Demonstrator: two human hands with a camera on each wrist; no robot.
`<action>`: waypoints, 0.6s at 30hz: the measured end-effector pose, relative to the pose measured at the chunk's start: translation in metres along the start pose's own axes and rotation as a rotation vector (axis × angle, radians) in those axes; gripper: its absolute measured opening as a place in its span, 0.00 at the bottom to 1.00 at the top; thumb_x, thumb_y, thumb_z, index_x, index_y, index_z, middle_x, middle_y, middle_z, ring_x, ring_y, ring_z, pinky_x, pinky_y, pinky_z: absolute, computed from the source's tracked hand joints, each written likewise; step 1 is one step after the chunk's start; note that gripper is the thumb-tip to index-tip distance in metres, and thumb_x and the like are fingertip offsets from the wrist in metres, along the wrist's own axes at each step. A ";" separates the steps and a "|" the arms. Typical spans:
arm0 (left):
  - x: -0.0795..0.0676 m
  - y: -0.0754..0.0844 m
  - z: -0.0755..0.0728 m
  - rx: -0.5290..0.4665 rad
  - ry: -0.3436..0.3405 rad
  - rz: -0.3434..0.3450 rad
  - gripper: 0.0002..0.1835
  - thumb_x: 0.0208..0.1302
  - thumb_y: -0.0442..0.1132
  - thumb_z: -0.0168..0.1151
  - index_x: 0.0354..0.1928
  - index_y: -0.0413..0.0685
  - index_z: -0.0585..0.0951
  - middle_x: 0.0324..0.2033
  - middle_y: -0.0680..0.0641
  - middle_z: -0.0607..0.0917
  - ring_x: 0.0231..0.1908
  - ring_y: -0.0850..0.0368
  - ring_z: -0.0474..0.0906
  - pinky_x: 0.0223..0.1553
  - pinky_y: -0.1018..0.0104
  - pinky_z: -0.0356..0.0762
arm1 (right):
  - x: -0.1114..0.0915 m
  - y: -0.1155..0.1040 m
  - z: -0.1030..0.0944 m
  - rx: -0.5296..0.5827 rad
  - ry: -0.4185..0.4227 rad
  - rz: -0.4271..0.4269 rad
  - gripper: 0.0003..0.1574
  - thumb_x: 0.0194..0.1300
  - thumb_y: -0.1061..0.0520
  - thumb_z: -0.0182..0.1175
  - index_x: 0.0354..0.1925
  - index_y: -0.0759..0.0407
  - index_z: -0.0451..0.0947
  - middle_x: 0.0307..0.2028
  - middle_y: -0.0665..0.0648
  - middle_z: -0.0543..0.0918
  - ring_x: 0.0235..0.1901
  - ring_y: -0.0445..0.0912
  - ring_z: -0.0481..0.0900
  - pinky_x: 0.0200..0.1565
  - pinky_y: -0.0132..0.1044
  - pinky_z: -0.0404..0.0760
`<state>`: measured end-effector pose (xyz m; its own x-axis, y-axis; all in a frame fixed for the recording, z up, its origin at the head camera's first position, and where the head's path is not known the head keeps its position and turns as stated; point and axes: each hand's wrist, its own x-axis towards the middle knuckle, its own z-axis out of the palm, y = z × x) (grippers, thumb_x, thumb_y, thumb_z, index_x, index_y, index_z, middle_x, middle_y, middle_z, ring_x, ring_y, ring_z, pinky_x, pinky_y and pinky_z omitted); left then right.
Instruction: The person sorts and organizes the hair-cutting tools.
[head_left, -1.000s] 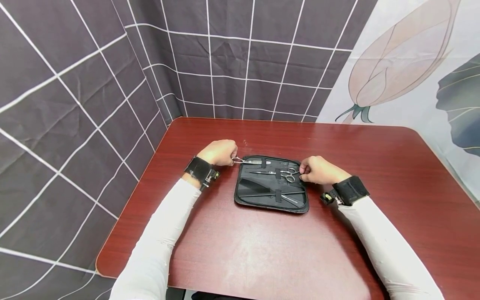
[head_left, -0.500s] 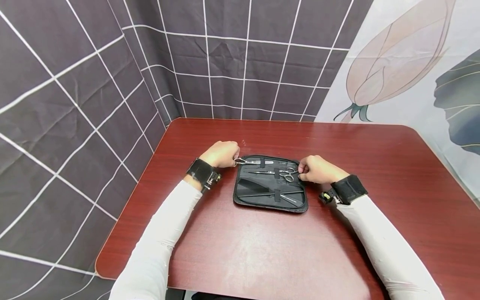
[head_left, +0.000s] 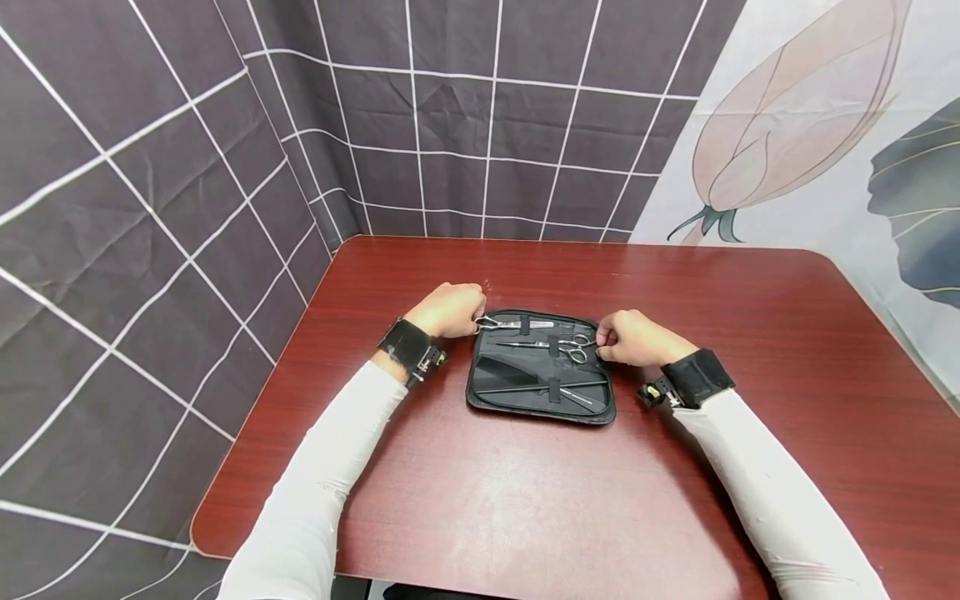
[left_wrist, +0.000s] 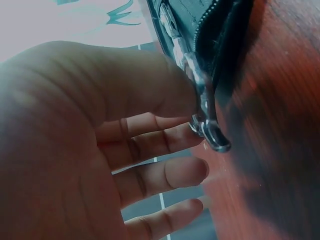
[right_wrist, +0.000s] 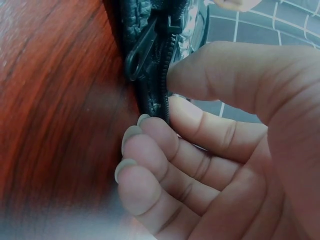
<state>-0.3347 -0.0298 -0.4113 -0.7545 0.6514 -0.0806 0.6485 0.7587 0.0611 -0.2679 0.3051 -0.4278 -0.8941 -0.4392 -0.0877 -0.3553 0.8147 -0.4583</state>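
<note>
A black zip case (head_left: 536,413) lies opened flat on the table. At its far left corner my left hand (head_left: 447,310) pinches the finger loops of a pair of scissors (head_left: 534,324) between thumb and index finger. Their blades point right, under a strap. In the left wrist view the metal scissors handle (left_wrist: 204,95) sticks out past the case's zipped edge. My right hand (head_left: 639,337) pinches the case's right edge with thumb and forefinger. Next to that grip hangs a zip pull (right_wrist: 141,52). A second pair of scissors (head_left: 576,355) is strapped across the middle of the case.
In the case's nearer half sit a black comb (head_left: 506,372) and a slim tool with a silvery end (head_left: 579,399), under another strap. The reddish-brown table (head_left: 525,500) extends around the case. Grey checked cloth (head_left: 450,100) hangs behind and at the left.
My left hand has moved slightly right, sliding the scissors further along under the strap. The right hand keeps its grip on the case edge.
</note>
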 end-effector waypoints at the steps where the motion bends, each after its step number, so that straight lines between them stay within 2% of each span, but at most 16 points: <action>1: 0.000 0.000 0.001 0.004 0.004 0.003 0.05 0.59 0.38 0.67 0.29 0.51 0.80 0.34 0.51 0.80 0.37 0.55 0.78 0.45 0.54 0.77 | 0.000 0.000 0.000 0.002 0.000 0.001 0.04 0.60 0.64 0.67 0.30 0.60 0.79 0.23 0.51 0.79 0.23 0.42 0.73 0.30 0.36 0.73; 9: 0.004 0.000 0.007 0.021 0.018 0.023 0.05 0.60 0.40 0.68 0.29 0.52 0.80 0.35 0.51 0.79 0.36 0.55 0.78 0.46 0.53 0.77 | -0.001 0.000 0.001 0.006 -0.002 0.008 0.05 0.58 0.64 0.67 0.29 0.59 0.79 0.23 0.50 0.79 0.23 0.42 0.73 0.30 0.35 0.74; 18: 0.003 -0.001 0.005 0.005 0.018 0.027 0.03 0.60 0.39 0.67 0.31 0.51 0.81 0.35 0.51 0.80 0.37 0.54 0.78 0.44 0.57 0.77 | 0.001 -0.001 0.000 0.006 -0.005 0.008 0.04 0.59 0.64 0.67 0.30 0.59 0.79 0.23 0.50 0.79 0.24 0.42 0.73 0.31 0.35 0.73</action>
<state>-0.3368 -0.0283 -0.4164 -0.7385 0.6715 -0.0611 0.6690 0.7410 0.0577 -0.2679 0.3039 -0.4274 -0.8955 -0.4347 -0.0957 -0.3467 0.8160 -0.4625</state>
